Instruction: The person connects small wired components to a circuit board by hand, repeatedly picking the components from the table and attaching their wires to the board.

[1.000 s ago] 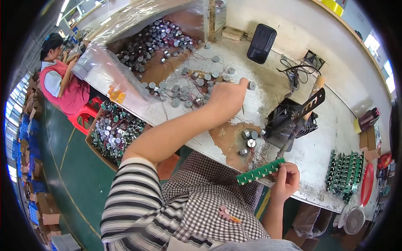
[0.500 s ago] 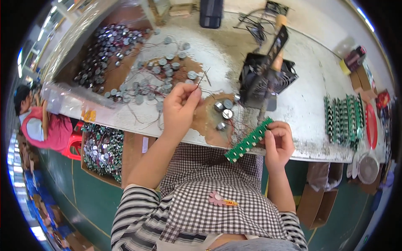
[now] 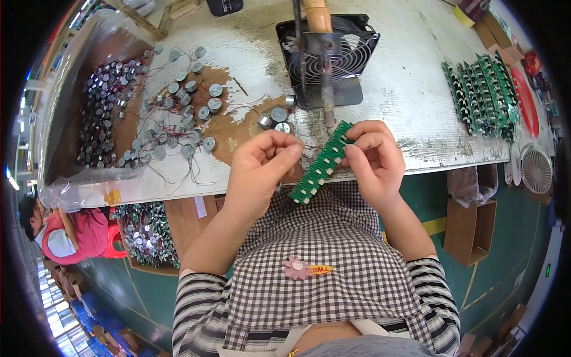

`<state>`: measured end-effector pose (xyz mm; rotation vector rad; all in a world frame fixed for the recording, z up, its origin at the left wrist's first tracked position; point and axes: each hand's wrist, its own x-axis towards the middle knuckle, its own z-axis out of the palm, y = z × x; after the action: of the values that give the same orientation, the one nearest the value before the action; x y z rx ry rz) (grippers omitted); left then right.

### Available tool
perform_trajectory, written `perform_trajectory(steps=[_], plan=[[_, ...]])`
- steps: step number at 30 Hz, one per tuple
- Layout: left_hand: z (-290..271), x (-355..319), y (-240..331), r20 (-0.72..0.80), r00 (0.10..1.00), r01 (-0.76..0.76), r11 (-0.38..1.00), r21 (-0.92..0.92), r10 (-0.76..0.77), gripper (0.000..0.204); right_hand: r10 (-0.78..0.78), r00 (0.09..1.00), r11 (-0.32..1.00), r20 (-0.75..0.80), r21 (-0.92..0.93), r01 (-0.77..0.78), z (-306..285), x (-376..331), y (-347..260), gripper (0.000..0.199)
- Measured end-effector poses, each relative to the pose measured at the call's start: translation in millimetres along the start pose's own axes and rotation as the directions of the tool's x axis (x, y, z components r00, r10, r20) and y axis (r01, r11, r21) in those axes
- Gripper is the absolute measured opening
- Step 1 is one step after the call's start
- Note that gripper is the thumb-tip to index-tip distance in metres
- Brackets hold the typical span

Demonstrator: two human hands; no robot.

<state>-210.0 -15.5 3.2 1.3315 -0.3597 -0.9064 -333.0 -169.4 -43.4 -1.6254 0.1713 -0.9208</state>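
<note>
Worn white tabletop (image 3: 410,107) ahead, and the right hand (image 3: 376,166) grips the green circuit strip (image 3: 322,163) by its upper end; just left of it, the left hand (image 3: 259,172) pinches a thin wire (image 3: 309,146).

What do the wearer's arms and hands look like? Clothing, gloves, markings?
Left hand and right hand: bare, no gloves; no rings or watch visible. Forearms uncovered, no visible markings. Sleeves striped black, white and grey, ending near the elbows. No cables on either arm.

small white fan (image 3: 536,169), brown cardboard box (image 3: 483,229), person in pink (image 3: 86,233), red stool (image 3: 111,237)
</note>
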Motion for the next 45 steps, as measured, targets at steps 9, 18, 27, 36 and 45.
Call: perform_trajectory(steps=[9, 18, 27, 36, 45], plan=[[-2, 3, -8, -0.061, 0.988, -0.137, 0.990, 0.022, 0.138, 0.032, -0.044, 0.999, 0.997, 0.031, 0.060, 0.042, -3, -3, 1, 0.011], [2, 5, 1, -0.047, 0.998, -0.027, 0.999, 0.036, 0.029, 0.021, -0.035, 0.996, 0.999, 0.088, -0.007, 0.036, -3, -2, -4, 0.006], [13, 15, -15, 0.135, 0.838, -0.488, 0.616, 0.618, 0.528, 0.010, -0.065, 0.998, 0.989, -0.001, 0.131, 0.065, 1, -3, -4, 0.008], [25, 19, -7, 0.014, 0.981, -0.193, 0.950, 0.247, 0.195, 0.007, -0.039, 0.998, 0.999, 0.047, -0.032, 0.041, 1, 8, -16, 0.007], [29, 18, -4, -0.019, 0.966, -0.248, 0.941, 0.229, 0.259, 0.006, -0.211, 0.965, 0.958, 0.153, -0.166, 0.236, -3, 17, -12, 0.010]])
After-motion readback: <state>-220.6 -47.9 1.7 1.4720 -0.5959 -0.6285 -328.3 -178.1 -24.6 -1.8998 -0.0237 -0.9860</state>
